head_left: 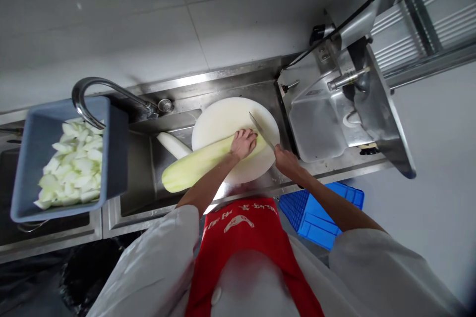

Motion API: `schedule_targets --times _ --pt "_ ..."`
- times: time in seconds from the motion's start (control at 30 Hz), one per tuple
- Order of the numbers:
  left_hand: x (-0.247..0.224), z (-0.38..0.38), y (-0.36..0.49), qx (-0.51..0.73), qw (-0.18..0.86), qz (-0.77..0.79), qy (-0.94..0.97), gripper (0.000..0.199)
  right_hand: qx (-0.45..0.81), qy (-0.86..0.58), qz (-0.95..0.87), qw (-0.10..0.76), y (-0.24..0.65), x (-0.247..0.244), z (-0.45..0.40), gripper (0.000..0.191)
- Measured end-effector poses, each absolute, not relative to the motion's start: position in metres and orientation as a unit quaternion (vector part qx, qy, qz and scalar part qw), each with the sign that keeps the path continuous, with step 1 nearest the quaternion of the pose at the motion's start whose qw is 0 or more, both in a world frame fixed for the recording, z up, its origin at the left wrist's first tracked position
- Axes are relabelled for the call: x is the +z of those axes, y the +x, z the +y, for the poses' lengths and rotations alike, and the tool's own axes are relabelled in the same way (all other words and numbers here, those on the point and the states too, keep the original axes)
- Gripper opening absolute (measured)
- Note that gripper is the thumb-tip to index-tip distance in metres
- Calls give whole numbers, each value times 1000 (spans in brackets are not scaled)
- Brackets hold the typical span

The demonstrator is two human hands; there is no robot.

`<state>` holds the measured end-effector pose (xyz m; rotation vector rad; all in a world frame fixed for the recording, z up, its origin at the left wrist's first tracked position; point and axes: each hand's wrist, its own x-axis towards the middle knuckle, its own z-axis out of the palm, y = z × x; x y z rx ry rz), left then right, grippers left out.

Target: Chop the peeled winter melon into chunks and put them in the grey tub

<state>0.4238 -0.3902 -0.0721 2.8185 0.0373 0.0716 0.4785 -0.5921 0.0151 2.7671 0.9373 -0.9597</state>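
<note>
A long pale green peeled gourd (199, 166) lies slantwise across a round white cutting board (223, 114), its left end past the board's edge. My left hand (244, 143) presses on the gourd near its right end, fingers bent over it. In my right hand (285, 159) is the handle of a knife (261, 131), whose blade points up and left over the gourd's right end. A thinner white vegetable (173, 145) rests left of the board, beside the gourd.
A grey-blue bin (115, 158) holding cut pale pieces (76, 163) stands at the left, under a curved faucet (107, 84). A metal slicing machine (383, 109) stands at the right. Blue crates (322, 213) are below the counter.
</note>
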Motion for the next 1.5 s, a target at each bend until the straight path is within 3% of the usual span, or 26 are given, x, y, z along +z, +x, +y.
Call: schedule_targets --times 0.27,0.57,0.9,1.23,1.5 --pt "-69 -392 426 10 151 15 988 34 -340 888 305 50 464 43 -604 33" --pt "-69 -389 426 2 186 7 983 32 -355 889 288 7 489 0 -564 27" --pt "-75 -389 427 17 205 12 979 30 -357 885 299 14 481 38 -592 26" --pt "-74 -386 425 25 209 5 978 31 -345 895 282 -8 485 -9 -558 28" --pt "-80 -387 426 45 207 17 977 34 -323 917 236 13 458 7 -596 29"
